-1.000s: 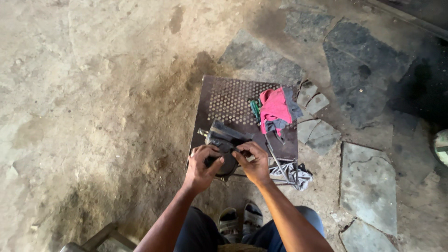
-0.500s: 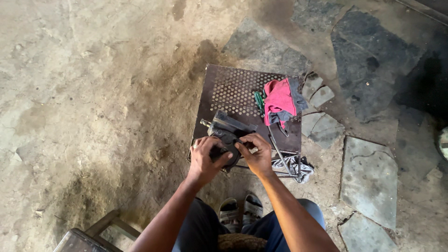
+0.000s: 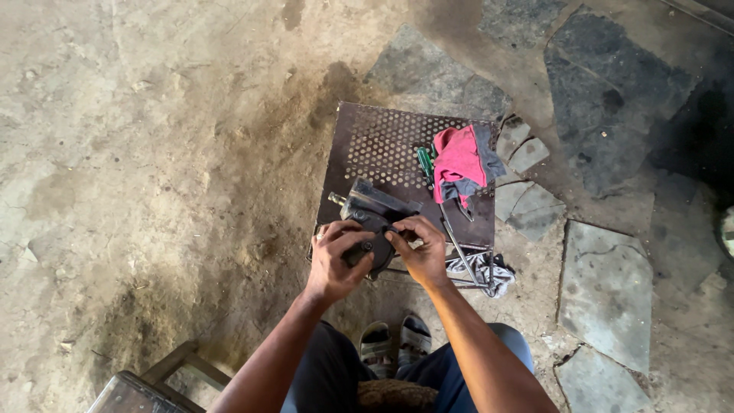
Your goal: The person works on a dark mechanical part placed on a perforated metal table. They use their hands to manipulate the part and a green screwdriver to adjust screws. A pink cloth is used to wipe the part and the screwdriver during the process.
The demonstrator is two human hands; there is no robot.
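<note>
Since the earlier frame the hands have shifted little: the right hand has slid in over the top of the part, fingers now curled onto it, and the left has tightened round its near side. Both hands are together on one thing.

Left hand (image 3: 336,256) grips the dark metal part (image 3: 372,222) from the near left, thumb and fingers wrapped on its round lower body. Right hand (image 3: 419,248) presses on the same part from the right, fingertips bent onto its top face. Both are clamped on it, hands almost touching each other.

The part sits at the near edge of a low perforated metal table (image 3: 382,145), rusty brown with rows of small holes. A short stub sticks out of the part on its left side; what kind of stub, cannot tell.

Farther back on the table: a green-handled screwdriver (image 3: 423,162), lying just beside a pink rag (image 3: 457,162) with grey cloth under it. A thin metal rod (image 3: 457,246) runs from the rag area toward the table's near right corner. A grey-white rag (image 3: 485,269) hangs off that corner, touching the floor.

Below the table the person's feet in sandals (image 3: 396,340) show, dark trousers above. A wooden stool (image 3: 145,386) stands at bottom left. Floor is dusty concrete (image 3: 153,153) on the left, cracked stone slabs (image 3: 608,283) on the right.
</note>
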